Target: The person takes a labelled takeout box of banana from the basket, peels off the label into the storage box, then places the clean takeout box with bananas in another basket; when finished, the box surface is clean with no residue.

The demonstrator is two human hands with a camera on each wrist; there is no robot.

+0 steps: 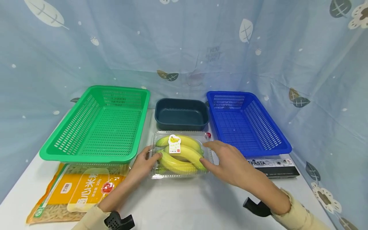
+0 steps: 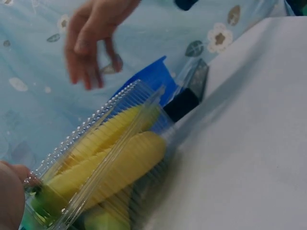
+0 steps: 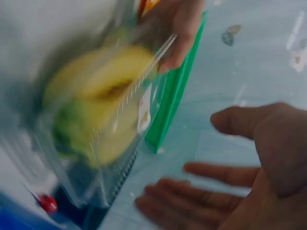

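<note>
A clear plastic clamshell box (image 1: 181,176) of yellow bananas (image 1: 184,166) with green tips is in the middle of the head view. A white label (image 1: 174,143) with a banana picture sticks to its lid. My left hand (image 1: 145,164) holds the box's left side, its thumb over the lid edge. Over the box's right end hovers my right hand (image 1: 230,163). In the right wrist view this hand's thumb and fingers (image 3: 235,122) are spread apart, away from the box, with nothing between them.
A green basket (image 1: 141,127) stands left, a dark rectangular bin (image 1: 181,126) behind the box, a blue basket (image 1: 211,121) right. A pasta bag (image 1: 77,191) lies front left, partly behind my left forearm. A black-and-white pasta box (image 1: 276,167) lies right. A small red thing (image 1: 208,135) shows near the bin.
</note>
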